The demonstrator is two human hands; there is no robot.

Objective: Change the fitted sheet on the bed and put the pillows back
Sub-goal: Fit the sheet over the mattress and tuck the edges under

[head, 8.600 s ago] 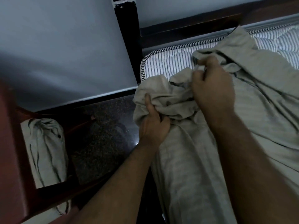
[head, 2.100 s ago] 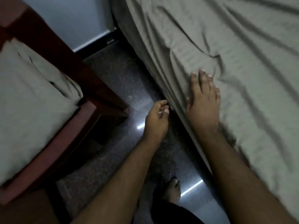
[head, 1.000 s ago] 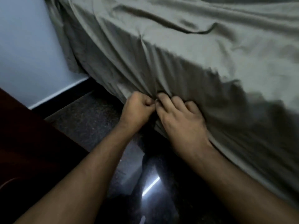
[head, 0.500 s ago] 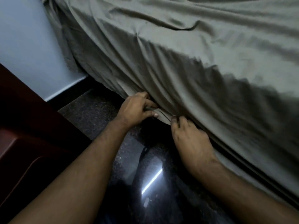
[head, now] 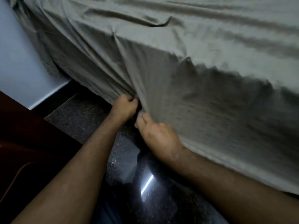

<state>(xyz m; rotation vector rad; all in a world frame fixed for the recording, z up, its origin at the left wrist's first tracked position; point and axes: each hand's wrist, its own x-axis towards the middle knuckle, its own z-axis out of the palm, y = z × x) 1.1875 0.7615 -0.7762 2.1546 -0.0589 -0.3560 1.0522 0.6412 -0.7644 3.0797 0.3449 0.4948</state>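
Both of your hands grip the bottom edge of the grey sheet [head: 186,65] that hangs down the near side of the bed, your left hand [head: 125,105] in a tight fist, your right hand [head: 159,137] pinching it just beside, over the dark floor [head: 84,117].

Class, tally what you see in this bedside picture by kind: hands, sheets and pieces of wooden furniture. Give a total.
Hands: 2, the left hand and the right hand, both gripping the sheet's edge.
Sheets: 1, the grey-green fitted sheet.
Wooden furniture: 1, dark red-brown.
Total: 4
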